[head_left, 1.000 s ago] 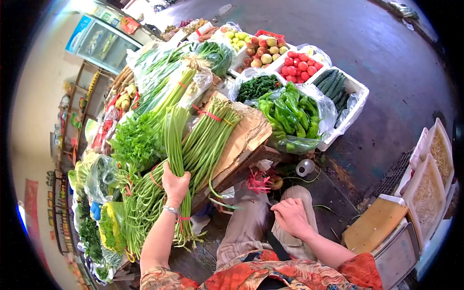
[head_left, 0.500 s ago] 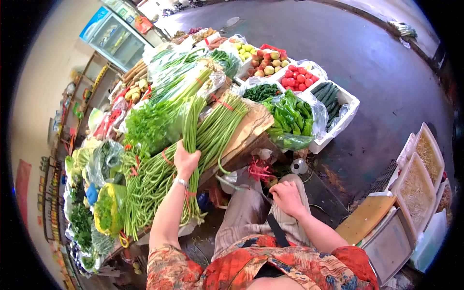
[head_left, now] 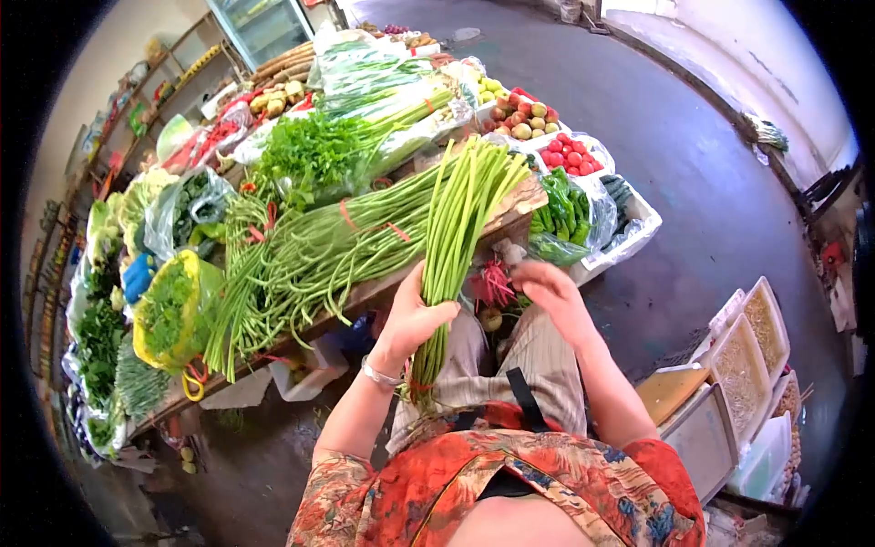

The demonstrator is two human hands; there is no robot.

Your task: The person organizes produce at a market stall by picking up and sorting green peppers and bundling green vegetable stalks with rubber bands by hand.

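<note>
My left hand is closed around a bunch of garlic scapes. The bunch stands nearly upright over my lap, its pale cut ends fanning up and a red tie near its lower end. My right hand is raised over my knee, to the right of the bunch and apart from it. Its fingers are loosely bent and hold nothing that I can see. Just left of those fingers hangs a tangle of pinkish-red string. More garlic scapes, tied in red, lie along the near edge of the stall table.
Leafy celery, a yellow bag of greens and bagged vegetables cover the stall. Boxes of tomatoes, green peppers and cucumbers stand at its right end. White trays stand at my right.
My left hand has lifted the bunch off the pile and brought it towards my lap. My right hand has risen from my knee towards the red string. The view has shifted.
</note>
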